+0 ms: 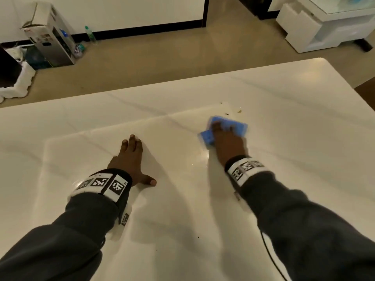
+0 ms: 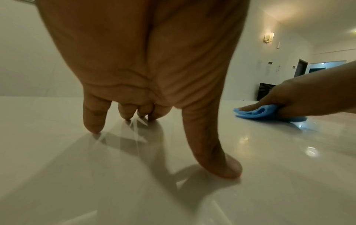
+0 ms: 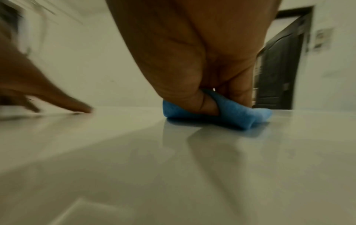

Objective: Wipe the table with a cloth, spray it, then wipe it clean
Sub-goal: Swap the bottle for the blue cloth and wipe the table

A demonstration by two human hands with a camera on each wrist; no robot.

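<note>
Right hand grip pinches blue cloth; left hand spread on table.

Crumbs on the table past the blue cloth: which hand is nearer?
Right. The right hand presses the blue cloth just short of the crumbs. The left hand rests fingertips-down on the table, well to the crumbs' left and nearer the person.
</note>
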